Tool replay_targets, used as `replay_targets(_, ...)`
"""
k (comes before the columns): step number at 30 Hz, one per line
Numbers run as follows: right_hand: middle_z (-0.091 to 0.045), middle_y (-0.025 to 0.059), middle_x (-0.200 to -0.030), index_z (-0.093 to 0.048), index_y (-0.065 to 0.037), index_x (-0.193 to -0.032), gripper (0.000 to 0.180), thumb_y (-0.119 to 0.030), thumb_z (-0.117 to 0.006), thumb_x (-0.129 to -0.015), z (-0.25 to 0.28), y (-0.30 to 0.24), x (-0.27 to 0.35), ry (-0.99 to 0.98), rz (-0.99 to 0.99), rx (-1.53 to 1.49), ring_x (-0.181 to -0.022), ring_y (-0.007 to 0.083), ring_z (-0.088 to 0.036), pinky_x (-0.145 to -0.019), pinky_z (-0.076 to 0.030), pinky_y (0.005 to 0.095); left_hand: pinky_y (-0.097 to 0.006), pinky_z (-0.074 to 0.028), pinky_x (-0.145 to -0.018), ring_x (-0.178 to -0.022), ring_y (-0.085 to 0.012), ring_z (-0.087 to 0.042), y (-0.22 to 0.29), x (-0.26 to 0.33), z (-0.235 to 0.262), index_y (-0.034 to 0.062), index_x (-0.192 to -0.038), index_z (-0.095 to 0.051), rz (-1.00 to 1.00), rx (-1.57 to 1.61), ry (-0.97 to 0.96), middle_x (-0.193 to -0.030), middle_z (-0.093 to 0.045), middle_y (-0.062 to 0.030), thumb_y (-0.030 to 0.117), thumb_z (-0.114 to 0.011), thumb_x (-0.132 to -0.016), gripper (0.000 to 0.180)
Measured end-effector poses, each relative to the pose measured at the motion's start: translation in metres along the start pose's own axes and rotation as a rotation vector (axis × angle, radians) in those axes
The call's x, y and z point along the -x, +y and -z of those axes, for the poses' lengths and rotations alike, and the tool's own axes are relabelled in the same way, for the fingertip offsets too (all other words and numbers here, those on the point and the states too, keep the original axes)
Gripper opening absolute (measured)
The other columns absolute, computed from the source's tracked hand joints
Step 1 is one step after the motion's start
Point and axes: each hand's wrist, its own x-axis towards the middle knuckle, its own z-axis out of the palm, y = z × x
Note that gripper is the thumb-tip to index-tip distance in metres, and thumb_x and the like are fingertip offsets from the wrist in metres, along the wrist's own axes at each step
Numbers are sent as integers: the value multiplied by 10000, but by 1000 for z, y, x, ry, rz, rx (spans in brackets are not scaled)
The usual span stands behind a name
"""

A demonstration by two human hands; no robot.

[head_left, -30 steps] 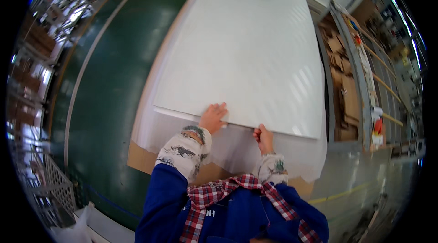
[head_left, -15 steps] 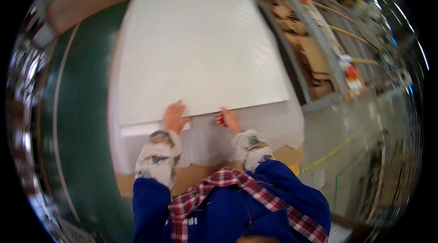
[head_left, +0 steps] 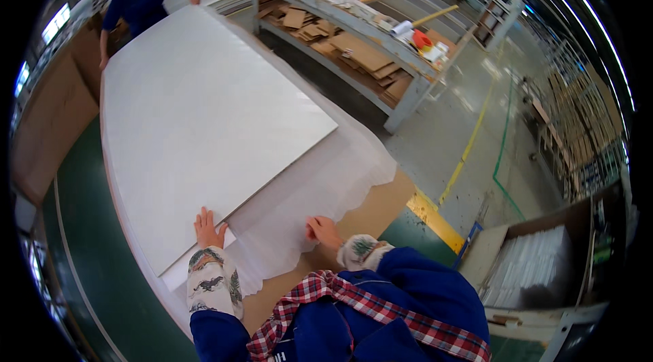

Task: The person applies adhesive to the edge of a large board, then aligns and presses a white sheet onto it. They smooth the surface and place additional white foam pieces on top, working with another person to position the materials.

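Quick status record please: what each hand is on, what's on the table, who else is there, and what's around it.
Left hand: flat on the near edge of the white panel
Right hand: on the thin white sheet under the panel
Table: green top, cardboard beneath the sheet
Co-worker: at the far end, in blue
Right side: rack with cardboard scraps
Near right: box of white pieces

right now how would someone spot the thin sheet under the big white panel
Start at the large white panel lying on the green-topped table. Under it lies a translucent white foam sheet, sticking out past the panel's near edge and right side, where the right hand rests on it. Unlike the stiff, straight-edged panel, it is limp, with a wavy, scalloped edge.
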Motion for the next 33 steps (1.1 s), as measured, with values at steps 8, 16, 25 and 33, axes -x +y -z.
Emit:
replay_targets(8, -608, 81, -603, -573, -1, -739, 334, -280, -458, -880, 130, 73, 171, 550, -129, -41, -492, 136, -583, -464, -466, 257, -419, -309, -977, -1158, -329, -402, -50, -17, -48, -18, -1157, -491, -174, -90, 106, -1223, -459, -204, 356, -616, -779, 547)
replay_targets(16, -629, 94, -619, -590, 8, -724, 332, -269, -463, -857, 156, 165, 310, 840, -370, -150, -499, 160, -609, -478, -488, 280, -422, -344, -940, -1109, -312, -449, 151, 97, -103, 5, -1137, -519, -817, 293, 122, -1158, -507, -183, 350, -619, -769, 514)
replay_targets(25, -633, 66, -663, -585, -63, -762, 201, -247, -511, -799, 203, 203, 363, 577, -332, 334, -676, 251, -618, -611, -466, 399, -418, -359, -925, -1091, -311, -466, 374, 232, -160, 24, -1129, -532, -1167, 288, -532, -1140, -522, -172, 344, -617, -767, 490)
replay_targets(33, -600, 118, -917, -573, -182, -1073, 386, -70, -491, -713, 340, 247, 450, 889, -383, 520, -893, 320, -564, -756, -452, 433, -415, -373, -912, -1074, -310, -481, 502, 289, -211, 42, -1121, -543, -1200, 105, -793, -1125, -535, -162, 337, -615, -765, 469)
